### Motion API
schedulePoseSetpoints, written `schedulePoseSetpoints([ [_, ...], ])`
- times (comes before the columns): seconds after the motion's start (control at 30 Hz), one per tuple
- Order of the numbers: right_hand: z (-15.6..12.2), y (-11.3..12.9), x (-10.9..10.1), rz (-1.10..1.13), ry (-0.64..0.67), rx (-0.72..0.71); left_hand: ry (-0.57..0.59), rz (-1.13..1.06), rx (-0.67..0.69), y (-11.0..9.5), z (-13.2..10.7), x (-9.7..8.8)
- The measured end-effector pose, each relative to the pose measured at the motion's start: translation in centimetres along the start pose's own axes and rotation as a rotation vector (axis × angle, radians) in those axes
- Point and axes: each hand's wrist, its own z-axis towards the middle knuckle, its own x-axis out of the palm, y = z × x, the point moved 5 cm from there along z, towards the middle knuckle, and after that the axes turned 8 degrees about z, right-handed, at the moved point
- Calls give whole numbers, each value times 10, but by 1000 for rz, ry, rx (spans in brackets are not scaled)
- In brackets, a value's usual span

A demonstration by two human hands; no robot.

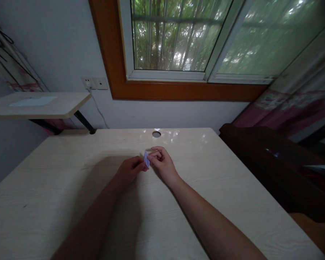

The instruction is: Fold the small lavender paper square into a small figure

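Observation:
A small piece of folded purple paper is held between my two hands, above the far middle part of the pale wooden desk. My left hand pinches its lower left part between thumb and fingers. From the right, the thumb and index finger of my right hand close on the paper's right edge, while the other fingers curl beside it. The exact folds are too small to make out.
A raised shelf on black legs stands at the desk's back left, with a pale sheet on it. Behind the desk are a round cable hole, wall sockets and a window. Dark wooden furniture borders the right side.

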Motion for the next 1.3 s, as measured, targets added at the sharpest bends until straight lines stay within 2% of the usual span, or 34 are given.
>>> schedulePoseSetpoints([
  [0.2,1,-1,1,9,-6,-4,-27,-50,4,-6,0,-2],
  [0.37,0,-7,2,-7,22,10,-124,-9,-44,3,2,-6],
  [0.53,-1,-9,2,-54,34,27,-131,30,-74,7,3,-8],
  [0.67,-1,-4,2,-74,18,24,-128,1,-77,8,3,-9],
  [0.9,-4,-1,5,-142,53,28,-235,-92,-143,11,3,-16],
  [1.17,-5,-1,7,-156,69,78,-203,-85,-96,13,5,-15],
  [1.3,-4,-3,5,-168,53,64,-241,-127,-44,13,4,-14],
])
